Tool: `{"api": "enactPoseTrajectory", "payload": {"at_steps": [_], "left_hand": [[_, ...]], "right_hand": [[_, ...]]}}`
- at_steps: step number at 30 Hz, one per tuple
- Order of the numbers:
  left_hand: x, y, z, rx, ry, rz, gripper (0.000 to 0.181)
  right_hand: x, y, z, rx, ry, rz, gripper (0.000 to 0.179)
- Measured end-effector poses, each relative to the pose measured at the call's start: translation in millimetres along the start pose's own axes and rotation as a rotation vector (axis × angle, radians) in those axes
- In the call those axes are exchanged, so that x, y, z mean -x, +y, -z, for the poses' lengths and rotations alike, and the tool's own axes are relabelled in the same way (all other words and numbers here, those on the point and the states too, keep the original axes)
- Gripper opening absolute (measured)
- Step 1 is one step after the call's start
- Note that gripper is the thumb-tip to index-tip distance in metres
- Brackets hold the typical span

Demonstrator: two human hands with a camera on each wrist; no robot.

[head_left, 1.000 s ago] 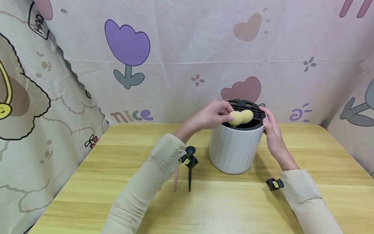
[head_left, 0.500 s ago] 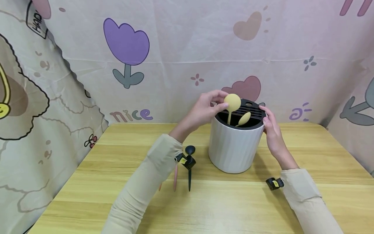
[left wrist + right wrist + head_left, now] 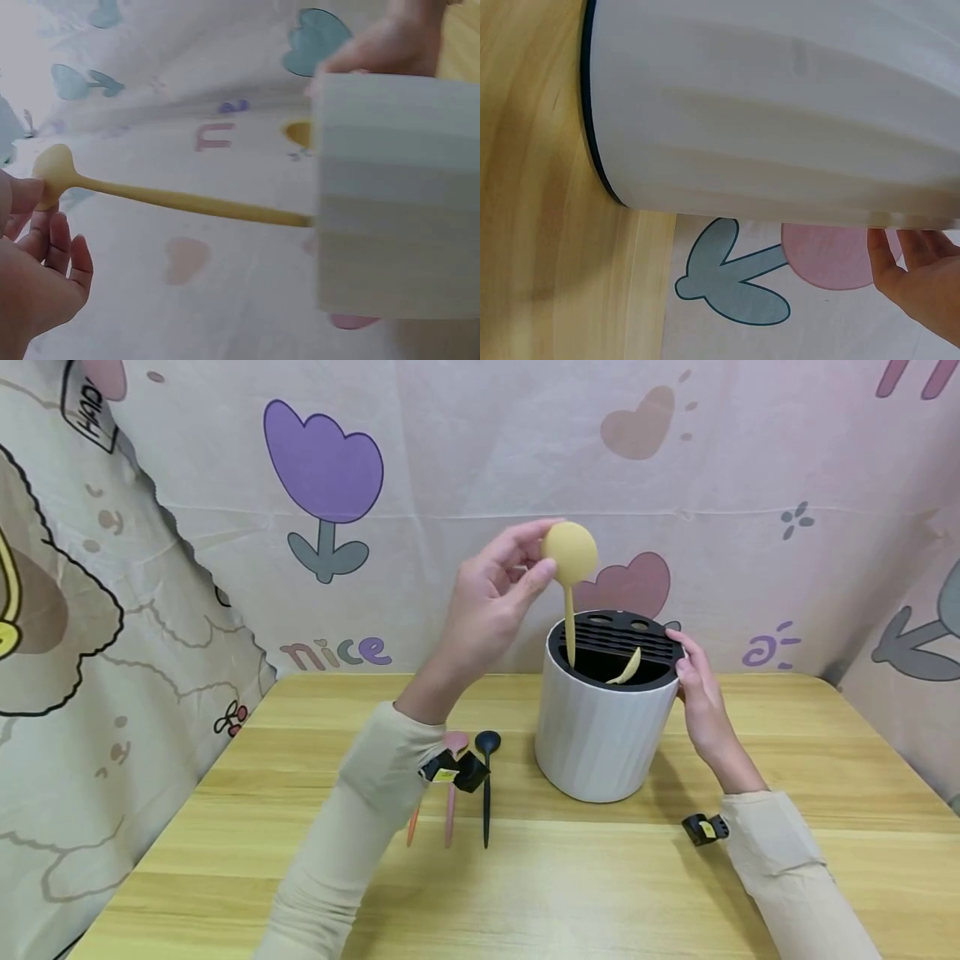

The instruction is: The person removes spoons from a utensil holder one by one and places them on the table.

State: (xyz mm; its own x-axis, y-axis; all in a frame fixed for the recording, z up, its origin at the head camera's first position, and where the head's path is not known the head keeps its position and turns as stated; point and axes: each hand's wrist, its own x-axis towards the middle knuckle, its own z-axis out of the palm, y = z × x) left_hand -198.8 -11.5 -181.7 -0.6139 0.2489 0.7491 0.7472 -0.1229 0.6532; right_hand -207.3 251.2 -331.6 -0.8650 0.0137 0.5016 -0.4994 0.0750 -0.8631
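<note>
The left hand [image 3: 487, 610] is pinching a round-headed yellow spoon [image 3: 573, 553] by its head, above the left side of the white utensil holder [image 3: 603, 743]. The spoon's long axis is running nearly straight down, its handle tip reaching the mouth at the left rim. The right hand [image 3: 699, 697], farther from this spoon, is resting fairly straight fingers against the holder's right side (a 2nd yellow spoon [image 3: 631, 668] is leaning inside).

The left hand [image 3: 489, 602] pinched, higher than the right hand [image 3: 702, 702]. The right gripped, and both forearms [image 3: 348, 835] reached forward.
</note>
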Motion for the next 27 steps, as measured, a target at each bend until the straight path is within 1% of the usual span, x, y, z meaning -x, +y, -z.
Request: {"api": "enactPoseTrajectory", "payload": {"at_steps": [2,5,8,11,13,18,20,23,24,27], "left_hand": [[0.5,9.7,5.0,0.028,0.005,-0.045,0.034],[2.0,22.3,10.8,0.061,0.018,-0.079,0.038],[4.4,29.8,15.4,0.069,0.033,-0.106,0.04],[7.7,33.3,19.0,0.075,0.045,-0.126,0.04],[10.8,34.4,20.4,0.09,0.052,-0.105,0.039],[21.7,30.4,21.7,0.108,0.067,-0.01,0.041],[26.4,26.9,23.1,0.08,0.072,0.01,0.041],[33.2,21.4,27.4,-0.002,0.06,-0.007,0.041],[35.4,19.7,29.3,-0.035,0.048,-0.028,0.042],[42.2,14.2,34.8,-0.131,-0.007,-0.128,0.043]], "right_hand": [[-0.1,-1,0,-0.002,0.001,0.0,0.051],[0.2,-2,0,0.001,0.001,-0.005,0.051],[0.8,-2,0,0.004,-0.003,-0.01,0.051],[0.8,-1,-1,0.011,-0.006,-0.013,0.051],[0.6,-1,-1,0.014,-0.006,-0.013,0.051],[0.8,0,0,0.01,-0.001,-0.011,0.051],[0.9,1,0,0.004,0.002,-0.007,0.051],[0.7,2,-1,-0.006,0.003,0.002,0.05],[0.7,2,-1,-0.009,0.004,0.004,0.05],[0.7,2,0,-0.005,0.003,0.004,0.05]]}}
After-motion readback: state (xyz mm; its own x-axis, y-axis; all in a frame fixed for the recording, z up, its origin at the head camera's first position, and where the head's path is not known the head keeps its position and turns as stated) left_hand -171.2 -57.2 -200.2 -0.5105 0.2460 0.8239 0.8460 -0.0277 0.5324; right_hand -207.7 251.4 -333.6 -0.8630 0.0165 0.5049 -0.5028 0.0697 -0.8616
